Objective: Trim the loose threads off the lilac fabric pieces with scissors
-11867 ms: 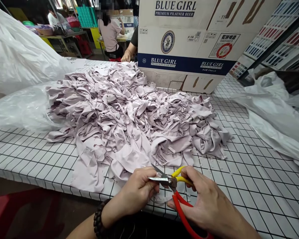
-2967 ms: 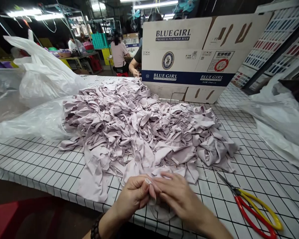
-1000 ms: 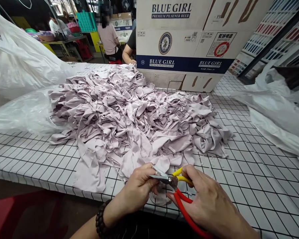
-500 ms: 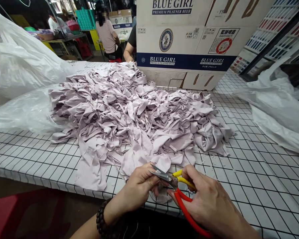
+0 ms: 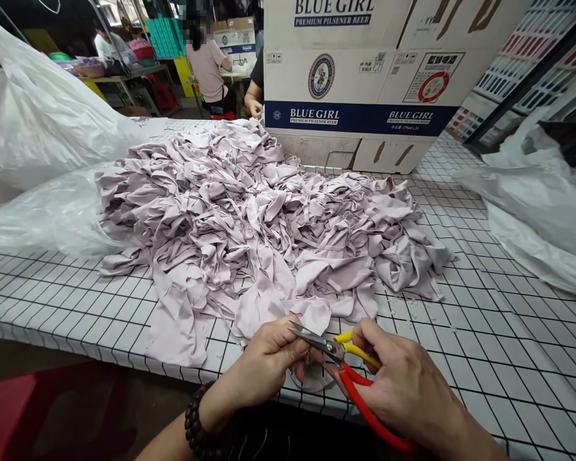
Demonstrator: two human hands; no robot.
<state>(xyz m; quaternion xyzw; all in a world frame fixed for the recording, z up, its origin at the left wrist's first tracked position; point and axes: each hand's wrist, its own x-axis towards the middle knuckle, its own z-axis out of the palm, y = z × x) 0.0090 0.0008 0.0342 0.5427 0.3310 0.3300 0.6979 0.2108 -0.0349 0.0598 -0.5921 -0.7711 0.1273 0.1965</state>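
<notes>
My right hand [image 5: 403, 378] is closed round the handles of a pair of scissors [image 5: 333, 351], one handle yellow and the other red. Their blades point left and lie almost closed, over the fingertips of my left hand [image 5: 273, 355]. Those left fingers pinch a piece of pale pink fabric [image 5: 312, 376], mostly hidden behind my fingers and the blades. Just beyond both hands spreads a big heap of crumpled pale pink fabric pieces [image 5: 249, 211]. A dark beaded bracelet [image 5: 195, 422] circles my left wrist.
A large Blue Girl beer carton [image 5: 355, 77] stands behind the heap. Clear plastic bags lie at the left [image 5: 43, 128] and right [image 5: 537, 192] of the grid-patterned tablecloth [image 5: 499, 333]. Across the table, another person's hand [image 5: 254, 105] shows beside the carton. A red stool [image 5: 29, 410] stands lower left.
The scissor blades have come together from a wider gap, near my left fingertips. Both hands stay in nearly the same place. The other person's hand behind the heap has lifted slightly.
</notes>
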